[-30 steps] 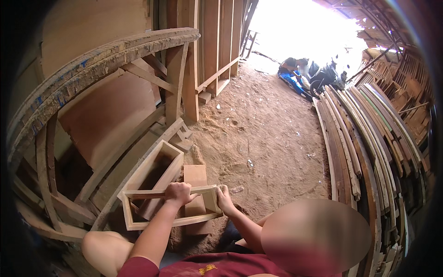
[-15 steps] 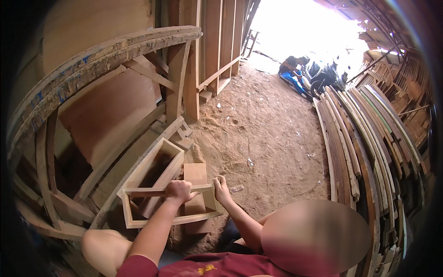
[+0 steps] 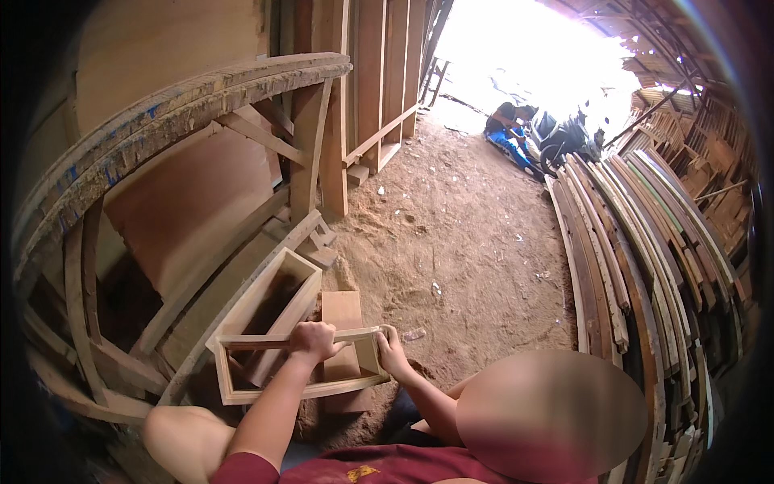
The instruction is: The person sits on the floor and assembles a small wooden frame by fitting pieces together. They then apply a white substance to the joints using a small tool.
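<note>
A pale rectangular open wooden frame (image 3: 343,385), shaped like a shallow box without a panel, lies across in front of me. My left hand (image 3: 313,339) is closed around its far rail, near the middle. At the right end, my right hand (image 3: 390,352) grips the corner, fingers bent over the edge. A long open wooden box (image 3: 300,305) stands just beyond the frame's left half, slanting away. Under the frame is a reddish wooden board (image 3: 341,306), partly seen through the opening.
A rough wooden workbench (image 3: 201,87) rises at left, with tall wooden panels (image 3: 371,81) behind. Long planks (image 3: 621,250) are stacked at right. On the sandy floor (image 3: 468,234) lie small scraps. Far off, a person (image 3: 509,133) sits beside a motorbike (image 3: 564,137).
The view has tilted slightly, so the surroundings sit a little lower. Both hands keep their hold on the frame, which has hardly moved.
</note>
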A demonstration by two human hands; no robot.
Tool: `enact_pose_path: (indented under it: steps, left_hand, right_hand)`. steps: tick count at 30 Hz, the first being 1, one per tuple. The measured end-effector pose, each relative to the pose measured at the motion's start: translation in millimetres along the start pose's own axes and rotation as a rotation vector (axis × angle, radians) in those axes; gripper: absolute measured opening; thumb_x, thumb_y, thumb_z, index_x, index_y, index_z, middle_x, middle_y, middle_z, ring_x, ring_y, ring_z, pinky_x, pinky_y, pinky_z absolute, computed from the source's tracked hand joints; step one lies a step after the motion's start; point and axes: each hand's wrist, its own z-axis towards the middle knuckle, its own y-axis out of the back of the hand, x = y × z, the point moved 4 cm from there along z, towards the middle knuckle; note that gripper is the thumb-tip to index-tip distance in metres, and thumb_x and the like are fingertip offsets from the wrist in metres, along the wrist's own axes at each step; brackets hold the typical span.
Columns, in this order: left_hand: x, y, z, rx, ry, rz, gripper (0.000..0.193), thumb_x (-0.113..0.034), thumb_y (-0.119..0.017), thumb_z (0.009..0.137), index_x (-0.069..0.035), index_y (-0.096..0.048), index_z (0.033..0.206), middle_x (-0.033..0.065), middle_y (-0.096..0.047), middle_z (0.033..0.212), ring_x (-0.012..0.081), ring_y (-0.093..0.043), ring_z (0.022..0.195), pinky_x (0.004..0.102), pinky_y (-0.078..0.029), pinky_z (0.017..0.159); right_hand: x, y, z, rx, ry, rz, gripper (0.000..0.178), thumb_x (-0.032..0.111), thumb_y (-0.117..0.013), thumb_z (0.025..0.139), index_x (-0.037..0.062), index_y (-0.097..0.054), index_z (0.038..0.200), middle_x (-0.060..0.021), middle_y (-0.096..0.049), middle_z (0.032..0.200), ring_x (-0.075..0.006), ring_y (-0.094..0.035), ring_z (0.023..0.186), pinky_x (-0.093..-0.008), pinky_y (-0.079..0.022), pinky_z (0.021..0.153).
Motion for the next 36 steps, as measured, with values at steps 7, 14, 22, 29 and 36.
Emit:
enact_pose_path:
  steps: [7,14,22,29,36]
  left_hand:
    - [-5,3,3,-0.007,-0.002,-0.002,0.053,-0.067,-0.067,0.073,-0.015,-0.074,0.072,0.0065,-0.069,0.066,0.0236,-0.069,0.06,0.0377,-0.053,0.053]
    - [-4,5,1,-0.032,-0.004,0.003,0.052,-0.066,-0.069,0.072,-0.014,-0.073,0.072,0.0068,-0.069,0.066,0.0232,-0.07,0.06,0.0379,-0.053,0.053]
    - [-6,8,2,-0.013,0.008,-0.005,0.051,-0.066,-0.069,0.071,-0.015,-0.072,0.071,0.0074,-0.069,0.067,0.0244,-0.07,0.061,0.0389,-0.055,0.056]
    - [-8,8,3,-0.047,-0.011,-0.002,0.05,-0.065,-0.071,0.07,-0.015,-0.072,0.069,0.006,-0.069,0.066,0.0226,-0.069,0.059,0.0374,-0.053,0.053]
    - [-1,2,4,-0.034,0.013,-0.001,0.049,-0.065,-0.071,0.07,-0.015,-0.072,0.07,0.0054,-0.069,0.066,0.0232,-0.069,0.061,0.0378,-0.054,0.055]
  right_hand:
    - [15,-1,28,0.036,-0.067,0.03,0.033,0.023,-0.047,0.104,0.0012,-0.044,0.13,-0.0105,-0.057,0.11,-0.018,-0.053,0.104,-0.0305,-0.043,0.094]
    - [-1,4,6,0.014,-0.084,0.056,0.039,0.029,-0.046,0.104,-0.0007,-0.047,0.129,-0.0163,-0.058,0.116,-0.024,-0.055,0.111,-0.0344,-0.042,0.097]
    - [4,7,-7,-0.023,-0.026,-0.007,0.036,0.026,-0.046,0.104,-0.0009,-0.048,0.127,-0.0147,-0.058,0.114,-0.0216,-0.054,0.11,-0.0331,-0.042,0.098]
    - [20,1,32,0.0,-0.094,-0.11,0.037,0.025,-0.047,0.103,-0.0008,-0.047,0.129,-0.0182,-0.059,0.118,-0.0259,-0.055,0.114,-0.0348,-0.042,0.1]
    - [28,1,-3,-0.036,-0.043,-0.032,0.035,0.027,-0.048,0.103,-0.0007,-0.049,0.125,-0.02,-0.06,0.114,-0.0272,-0.056,0.11,-0.0356,-0.043,0.096]
